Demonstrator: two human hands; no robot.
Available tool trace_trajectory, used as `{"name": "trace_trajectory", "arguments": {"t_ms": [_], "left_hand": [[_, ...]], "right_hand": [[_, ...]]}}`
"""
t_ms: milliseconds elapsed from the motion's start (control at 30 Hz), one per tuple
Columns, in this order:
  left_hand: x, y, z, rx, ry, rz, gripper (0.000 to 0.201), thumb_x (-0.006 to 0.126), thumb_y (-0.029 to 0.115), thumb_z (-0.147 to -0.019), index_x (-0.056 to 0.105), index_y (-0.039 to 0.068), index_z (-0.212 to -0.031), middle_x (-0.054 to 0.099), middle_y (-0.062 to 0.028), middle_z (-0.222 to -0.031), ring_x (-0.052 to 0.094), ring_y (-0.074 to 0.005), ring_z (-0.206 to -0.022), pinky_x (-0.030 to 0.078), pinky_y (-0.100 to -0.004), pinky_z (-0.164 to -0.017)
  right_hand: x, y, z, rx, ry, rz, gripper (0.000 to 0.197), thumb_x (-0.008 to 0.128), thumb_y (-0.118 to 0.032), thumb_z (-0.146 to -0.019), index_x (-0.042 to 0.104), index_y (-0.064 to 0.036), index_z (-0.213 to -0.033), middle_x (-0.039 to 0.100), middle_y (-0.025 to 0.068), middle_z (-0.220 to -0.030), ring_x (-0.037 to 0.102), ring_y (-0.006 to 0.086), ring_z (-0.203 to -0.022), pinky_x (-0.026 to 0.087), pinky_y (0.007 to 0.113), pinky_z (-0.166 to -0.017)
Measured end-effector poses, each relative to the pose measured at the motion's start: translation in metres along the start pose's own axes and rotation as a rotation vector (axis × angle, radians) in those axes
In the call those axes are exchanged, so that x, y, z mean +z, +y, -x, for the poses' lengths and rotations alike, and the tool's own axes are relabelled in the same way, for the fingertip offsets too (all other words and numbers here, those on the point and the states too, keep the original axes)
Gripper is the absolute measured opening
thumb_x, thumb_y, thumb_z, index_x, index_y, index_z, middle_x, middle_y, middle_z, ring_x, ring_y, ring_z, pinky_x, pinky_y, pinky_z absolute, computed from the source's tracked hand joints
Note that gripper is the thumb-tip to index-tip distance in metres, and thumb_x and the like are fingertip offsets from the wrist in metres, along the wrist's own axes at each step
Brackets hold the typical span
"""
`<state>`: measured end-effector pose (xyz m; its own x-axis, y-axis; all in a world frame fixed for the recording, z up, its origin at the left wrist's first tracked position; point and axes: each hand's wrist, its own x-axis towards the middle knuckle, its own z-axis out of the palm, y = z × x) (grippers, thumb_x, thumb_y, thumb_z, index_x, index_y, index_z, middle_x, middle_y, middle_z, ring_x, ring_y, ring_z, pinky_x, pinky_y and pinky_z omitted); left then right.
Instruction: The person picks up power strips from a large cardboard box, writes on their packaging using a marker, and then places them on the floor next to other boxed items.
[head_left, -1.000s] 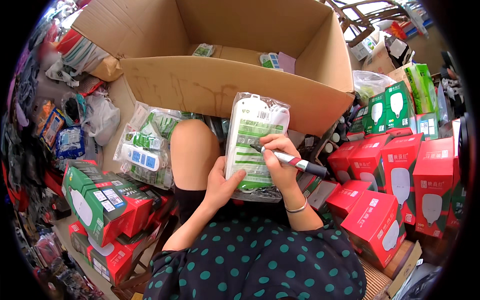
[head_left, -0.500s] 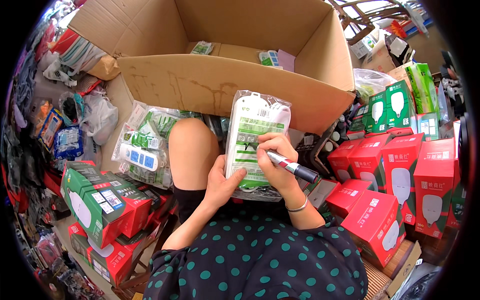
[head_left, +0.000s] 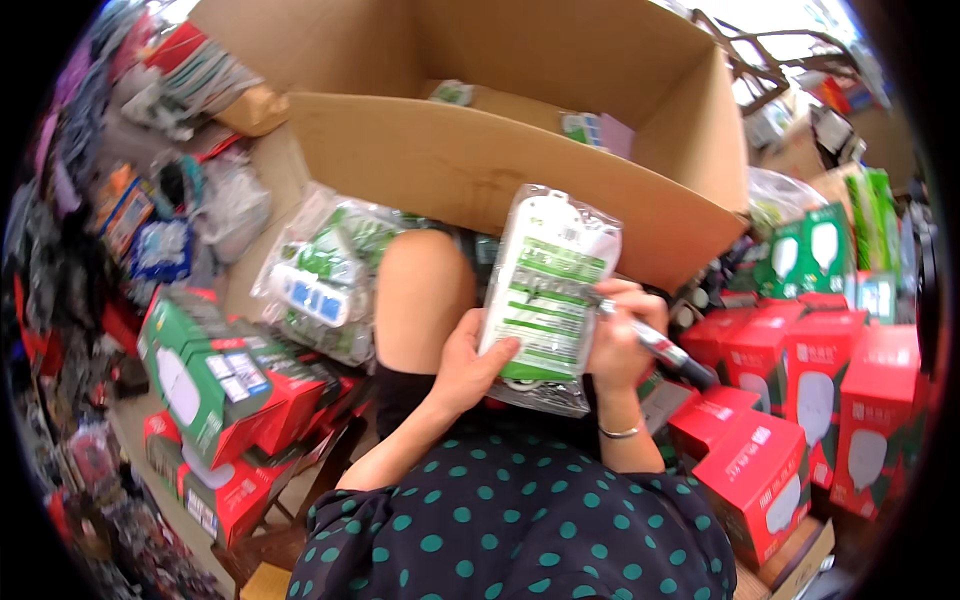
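Left hand (head_left: 467,358): while its thumb lay across the front of the bagged packet (head_left: 548,270), the other fingers went behind, gripping its lower left edge.
Right hand (head_left: 622,338): fingers were closed around a dark marker (head_left: 672,356), tip at the packet's right part; contact too blurred to tell.
Packet: sat tilted between both hands, nearer than the open carton (head_left: 420,150).
Knee (head_left: 425,295): had more bagged packets (head_left: 315,285) to its left.
Flanks: held red-and-green bulb boxes (head_left: 752,480).

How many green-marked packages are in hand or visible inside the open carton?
3: the held package in the left hand; inside the carton, a green package toward the left and a blue-and-green package toward the right. The front wall may hide more.
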<state>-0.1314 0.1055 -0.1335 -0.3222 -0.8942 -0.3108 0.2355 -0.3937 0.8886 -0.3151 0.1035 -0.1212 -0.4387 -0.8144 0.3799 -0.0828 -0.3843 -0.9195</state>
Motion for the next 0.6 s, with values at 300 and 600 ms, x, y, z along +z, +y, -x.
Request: {"name": "trace_trajectory", "arguments": {"t_ms": [300, 600], "left_hand": [[-0.089, 0.041, 0.023, 0.295, 0.442, 0.167, 0.039, 0.06, 0.02, -0.09, 0.048, 0.0, -0.121, 0.059, -0.0085, -0.114, 0.057, -0.0157, -0.1, 0.046, -0.0303, -0.088], [-0.214, -0.021, 0.011, 0.23, 0.978, -0.105, 0.04, 0.059, 0.024, -0.09, 0.048, -0.001, -0.119, 0.058, -0.0097, -0.112, 0.054, -0.0162, -0.1, 0.04, -0.0304, -0.091]], "right_hand": [[-0.014, -0.01, -0.014, 0.09, 0.273, -0.094, 0.01, 0.047, -0.012, -0.085, 0.047, -0.0043, -0.091, 0.058, 0.0178, -0.085, 0.056, 0.0192, -0.07, 0.042, 0.025, -0.064], [-0.017, -0.002, -0.023, 0.037, 0.116, -0.095, 0.012, 0.049, -0.013, -0.086, 0.048, -0.0032, -0.092, 0.056, 0.0133, -0.083, 0.054, 0.0203, -0.072, 0.045, 0.029, -0.069]]}}
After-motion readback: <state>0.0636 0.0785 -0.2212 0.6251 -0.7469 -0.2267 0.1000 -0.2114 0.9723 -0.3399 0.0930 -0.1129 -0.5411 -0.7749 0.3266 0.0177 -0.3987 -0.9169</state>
